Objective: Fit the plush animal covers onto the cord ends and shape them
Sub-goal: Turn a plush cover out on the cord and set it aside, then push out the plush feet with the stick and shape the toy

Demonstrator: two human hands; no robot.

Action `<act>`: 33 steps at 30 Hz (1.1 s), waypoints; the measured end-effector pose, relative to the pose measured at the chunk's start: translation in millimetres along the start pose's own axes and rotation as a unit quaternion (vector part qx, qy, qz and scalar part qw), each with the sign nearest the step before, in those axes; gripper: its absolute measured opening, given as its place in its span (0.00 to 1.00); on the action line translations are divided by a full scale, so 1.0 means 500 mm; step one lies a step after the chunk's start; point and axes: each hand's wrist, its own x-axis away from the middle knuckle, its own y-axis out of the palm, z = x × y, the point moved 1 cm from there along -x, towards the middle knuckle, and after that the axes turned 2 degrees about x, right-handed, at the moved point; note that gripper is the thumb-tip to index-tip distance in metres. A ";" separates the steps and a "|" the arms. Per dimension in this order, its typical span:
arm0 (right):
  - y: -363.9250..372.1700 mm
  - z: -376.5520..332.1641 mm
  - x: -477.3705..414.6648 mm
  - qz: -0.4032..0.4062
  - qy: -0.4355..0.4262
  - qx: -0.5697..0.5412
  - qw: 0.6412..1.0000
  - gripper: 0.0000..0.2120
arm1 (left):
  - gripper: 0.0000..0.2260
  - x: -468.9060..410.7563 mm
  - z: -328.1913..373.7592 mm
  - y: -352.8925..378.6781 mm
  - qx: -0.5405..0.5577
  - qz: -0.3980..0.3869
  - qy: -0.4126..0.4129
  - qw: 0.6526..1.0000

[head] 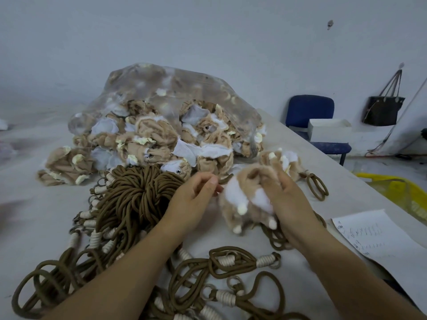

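The plush cover [247, 199] at centre right is soft cloth with a fuzzy tan and white pile. The heaped covers [143, 135] at upper centre show a flatter, matt knit backing with frayed edges. Over them lies a clear plastic bag [161, 82], glossy and creased. The brown cords [134, 195] at lower left are matt woven fabric, bound in places with rough cream twine [225, 259]. The table [46, 215] has a dull, pale top. At right lie a matt paper sheet [374, 236] and a yellow plastic crate [406, 192].

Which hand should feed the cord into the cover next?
Left, probably. The left hand pinches the cord end beside the plush cover, which the right hand grips and steadies.
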 end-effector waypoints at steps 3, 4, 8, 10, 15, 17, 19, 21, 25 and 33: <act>-0.009 -0.009 -0.019 -0.002 0.059 -0.131 0.990 0.11 | 0.06 0.004 -0.004 0.008 -0.061 -0.027 0.007 0.998; -0.015 -0.014 -0.032 0.003 0.072 -0.162 0.984 0.11 | 0.06 0.004 -0.004 0.009 -0.064 -0.029 0.007 0.997; -0.061 -0.041 -0.085 0.116 0.099 -0.333 0.931 0.12 | 0.06 0.004 -0.004 0.009 -0.068 -0.040 -0.006 0.997; -0.077 -0.030 -0.095 0.177 0.105 -0.422 0.883 0.15 | 0.06 0.004 -0.004 0.008 -0.072 -0.048 -0.009 0.996; -0.040 0.054 -0.060 0.182 0.086 0.066 0.977 0.12 | 0.06 0.005 -0.007 0.010 -0.071 -0.053 -0.016 0.996; -0.030 0.070 -0.052 0.149 0.006 0.256 0.955 0.10 | 0.06 0.005 -0.009 0.010 -0.074 -0.054 -0.017 0.996; -0.022 0.080 -0.045 0.085 0.003 0.380 0.921 0.09 | 0.06 0.005 -0.011 0.011 -0.077 -0.055 -0.018 0.995; -0.019 0.089 -0.041 0.022 0.029 0.491 0.871 0.10 | 0.06 0.005 -0.013 0.012 -0.078 -0.055 -0.019 0.995; -0.022 0.075 -0.041 -0.010 0.031 0.454 0.890 0.07 | 0.06 0.004 -0.015 0.014 -0.085 -0.059 -0.017 0.995; -0.040 0.081 -0.048 -0.017 0.087 0.484 0.871 0.24 | 0.06 0.004 -0.019 0.015 -0.104 -0.066 -0.008 0.992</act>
